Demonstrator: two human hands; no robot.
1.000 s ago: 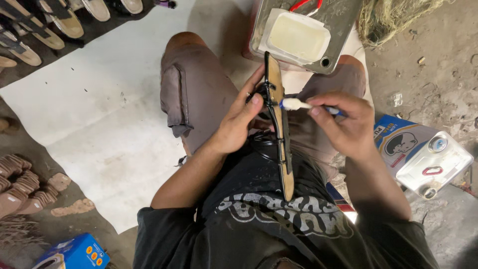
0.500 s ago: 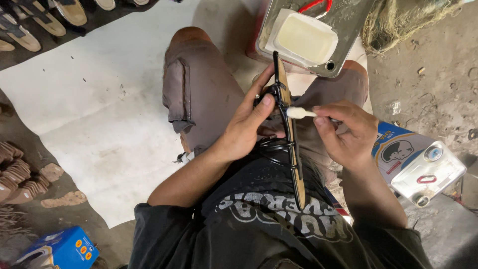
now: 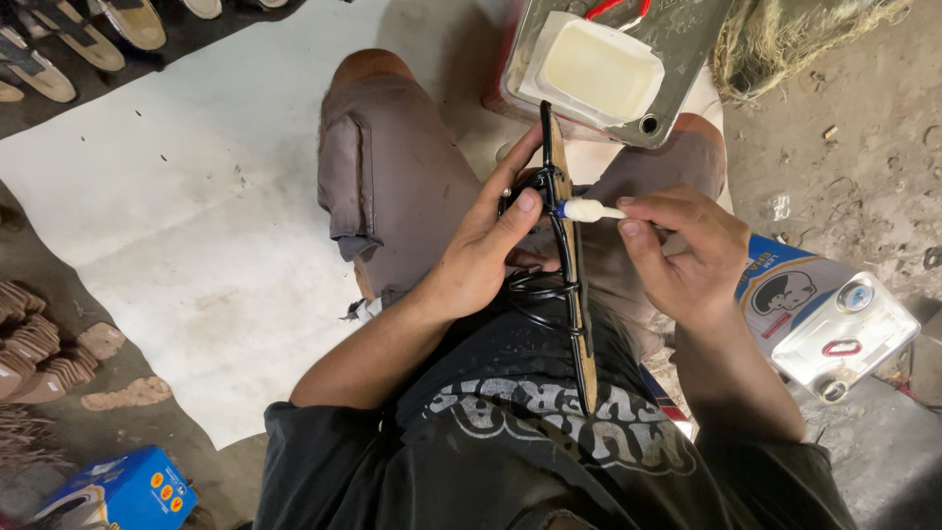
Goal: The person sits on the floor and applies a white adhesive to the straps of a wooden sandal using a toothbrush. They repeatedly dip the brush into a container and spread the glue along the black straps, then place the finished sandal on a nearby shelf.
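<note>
I sit with a sandal sole (image 3: 581, 324) standing on edge over my lap, tan with black straps. My left hand (image 3: 491, 250) grips the sole and its straps near the upper end, thumb pressed on the strap. My right hand (image 3: 687, 250) holds a small brush (image 3: 589, 210) with a white, glue-coated tip, which touches the strap area beside my left thumb. Just beyond my knees sits a white tub of pale glue (image 3: 601, 71) on a metal can (image 3: 687, 39).
A white sheet (image 3: 177, 216) covers the floor to the left. Finished sandals (image 3: 88, 34) lie in a row at top left, stacked soles (image 3: 34, 344) at far left. A blue box (image 3: 123, 491) lies at bottom left, a clear plastic container (image 3: 844, 334) at right.
The view has shifted slightly. My right hand and the brush have stayed at the strap by my left thumb, with small strokes there; the sole is still held upright.
</note>
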